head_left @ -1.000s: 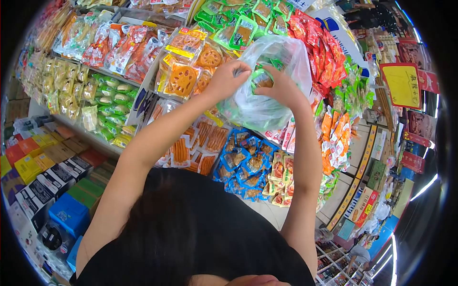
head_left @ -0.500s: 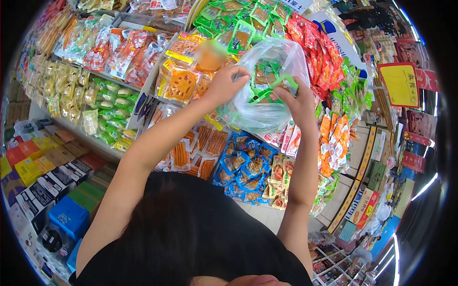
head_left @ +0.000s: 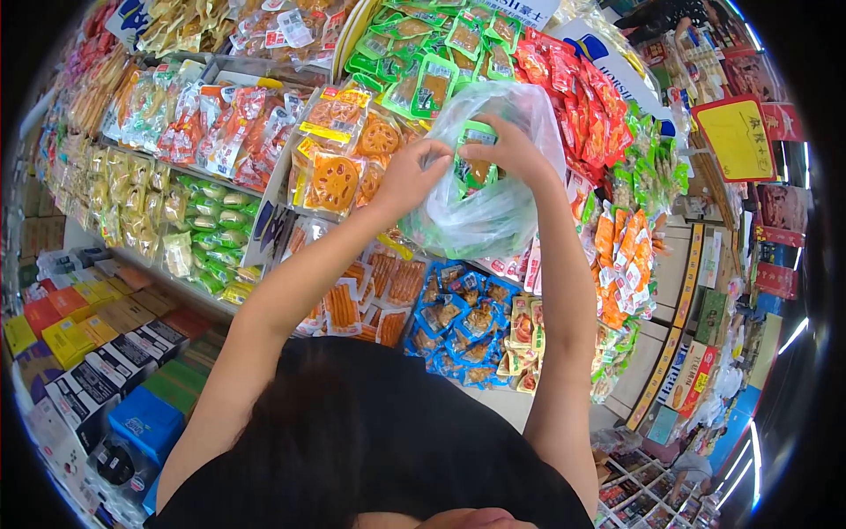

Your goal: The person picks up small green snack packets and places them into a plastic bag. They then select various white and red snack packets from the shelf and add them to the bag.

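A clear plastic bag (head_left: 458,216) hangs open over the snack display, with green-edged packets inside it. My left hand (head_left: 412,179) is closed in a pinch on the bag's left rim. Reaching in from the right, my right hand (head_left: 513,154) grips a green snack packet (head_left: 477,135) at the bag's mouth, its fingertips partly hidden by the packet. Just left of my left hand lie packs of sliced lotus root (head_left: 334,182). Loose green packets (head_left: 434,86) are piled beyond the bag.
Red packets (head_left: 577,101) lie right of the bag, blue packets (head_left: 463,317) nearer my body. Sausage packs (head_left: 385,282) sit below my left forearm. Stacked boxes (head_left: 132,414) stand at lower left; a yellow sign (head_left: 733,138) is at right.
My right hand has moved left and slightly up with the green packet, closer to my left hand. My left hand has shifted slightly down and left, still at the bag's rim.
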`<state>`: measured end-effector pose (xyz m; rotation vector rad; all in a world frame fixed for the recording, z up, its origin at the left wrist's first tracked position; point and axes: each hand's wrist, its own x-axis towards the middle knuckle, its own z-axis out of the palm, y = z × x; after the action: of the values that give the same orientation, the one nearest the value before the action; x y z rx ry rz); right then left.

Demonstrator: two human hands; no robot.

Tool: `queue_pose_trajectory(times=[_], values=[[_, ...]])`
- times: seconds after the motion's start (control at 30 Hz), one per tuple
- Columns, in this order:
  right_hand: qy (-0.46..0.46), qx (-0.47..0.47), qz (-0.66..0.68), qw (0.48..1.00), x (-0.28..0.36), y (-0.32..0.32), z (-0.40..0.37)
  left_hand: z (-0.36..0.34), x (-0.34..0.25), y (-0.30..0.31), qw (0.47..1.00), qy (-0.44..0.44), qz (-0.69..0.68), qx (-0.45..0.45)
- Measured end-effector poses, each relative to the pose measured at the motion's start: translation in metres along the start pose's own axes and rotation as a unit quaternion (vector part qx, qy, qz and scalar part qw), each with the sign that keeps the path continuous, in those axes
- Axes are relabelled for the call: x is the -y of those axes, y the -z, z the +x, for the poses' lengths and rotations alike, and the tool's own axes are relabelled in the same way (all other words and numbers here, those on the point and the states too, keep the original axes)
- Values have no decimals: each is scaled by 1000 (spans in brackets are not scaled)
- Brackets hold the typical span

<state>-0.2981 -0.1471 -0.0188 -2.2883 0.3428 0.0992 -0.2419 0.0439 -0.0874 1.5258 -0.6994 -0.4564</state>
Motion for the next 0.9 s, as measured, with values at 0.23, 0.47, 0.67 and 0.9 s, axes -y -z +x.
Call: queue_pose_trajectory(times=[0.23, 0.47, 0.67, 0.9], values=[[-2, -88, 37, 995, 42, 24, -47, 8, -41, -2, 952, -134, 216, -173], [76, -171, 234, 954, 64, 27, -47, 32, -77, 1, 987, 20, -63, 145], [43, -154, 203, 966, 15, 10, -31, 76, -62, 33, 994, 90, -66, -11], [-79, 12, -259, 963, 36, 12, -66, 158, -18, 49, 994, 90, 3, -68]])
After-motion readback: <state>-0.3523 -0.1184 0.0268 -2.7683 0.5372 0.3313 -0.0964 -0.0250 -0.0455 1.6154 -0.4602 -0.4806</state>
